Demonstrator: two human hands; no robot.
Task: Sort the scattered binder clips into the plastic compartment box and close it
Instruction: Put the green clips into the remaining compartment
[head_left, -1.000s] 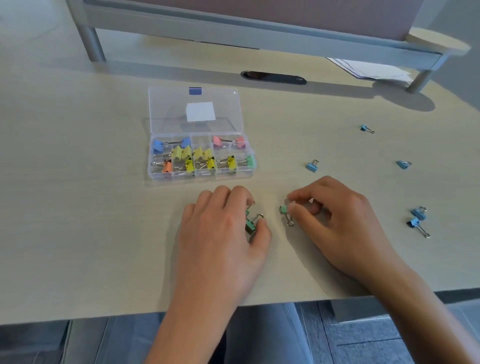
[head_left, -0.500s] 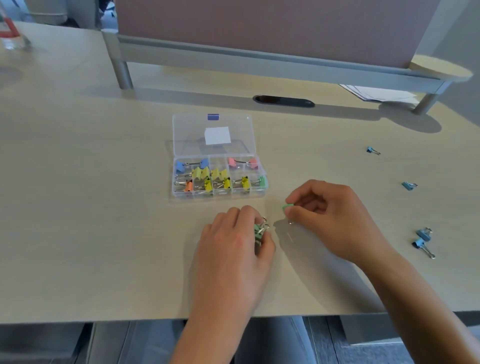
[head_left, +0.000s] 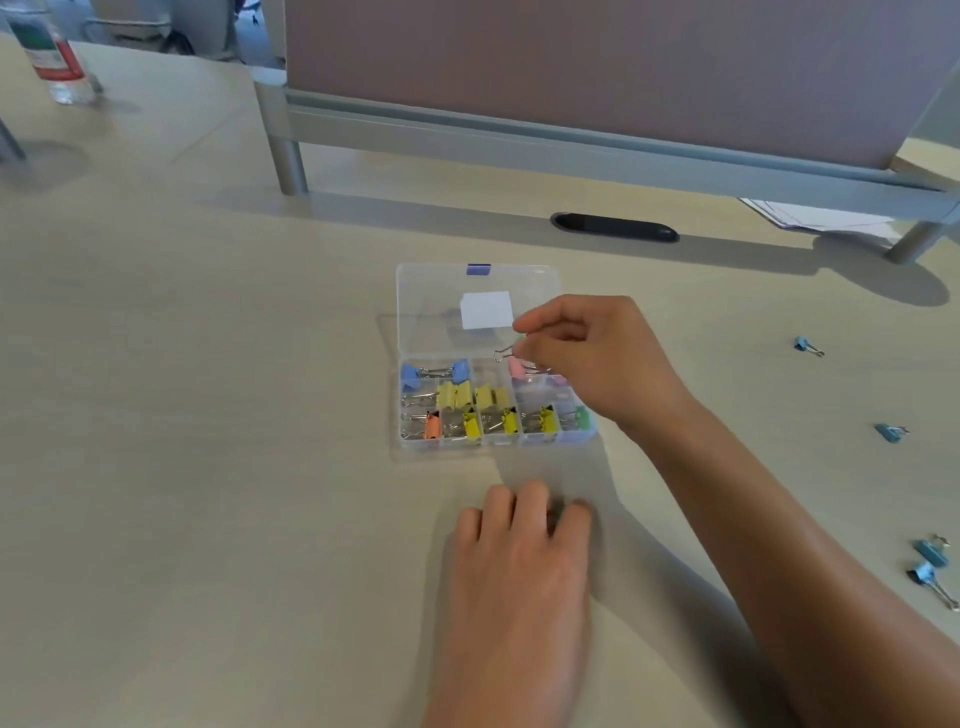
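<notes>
Here the right hand (head_left: 587, 358), fingers pinching a clip (head_left: 506, 354) by its wire handle, hangs over the far-right compartments of the open plastic box (head_left: 415, 441) for dropping, while the left hand (head_left: 519, 545), fingers curled on the table (head_left: 208, 467), seems to cover further clips, though none shows.

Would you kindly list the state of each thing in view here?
compartment box: open, lid laid back flat
right hand: over the box, pinching a clip's wire handle
left hand: fingers curled on the table; contents hidden
blue clips: loose on the table
bottle: upright
</notes>
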